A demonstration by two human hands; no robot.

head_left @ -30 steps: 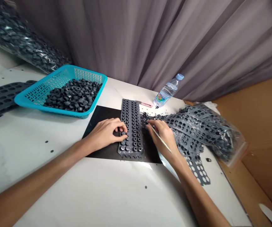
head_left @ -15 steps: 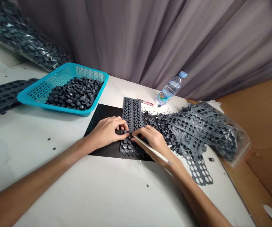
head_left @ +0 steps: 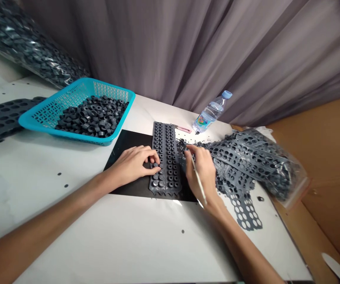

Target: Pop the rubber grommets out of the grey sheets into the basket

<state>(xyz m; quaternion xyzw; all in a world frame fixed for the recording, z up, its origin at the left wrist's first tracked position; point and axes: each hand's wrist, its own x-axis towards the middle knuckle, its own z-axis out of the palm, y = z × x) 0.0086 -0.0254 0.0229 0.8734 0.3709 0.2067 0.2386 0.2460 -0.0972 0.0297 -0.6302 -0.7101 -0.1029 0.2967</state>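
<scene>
i'm pressing my left hand [head_left: 132,163], fingers curled, on the grey studded strip [head_left: 166,159]; my right hand [head_left: 202,171] is pinching a thin stick [head_left: 197,178] beside it.

Matt grey rubber strip [head_left: 166,157]; glossy black mat [head_left: 128,157]; turquoise plastic basket [head_left: 48,114].

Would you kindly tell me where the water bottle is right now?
In the head view the water bottle lies tilted at the far right of the table, against the grey curtain, just beyond the pink cutter and the grey rubber sheet.
</scene>
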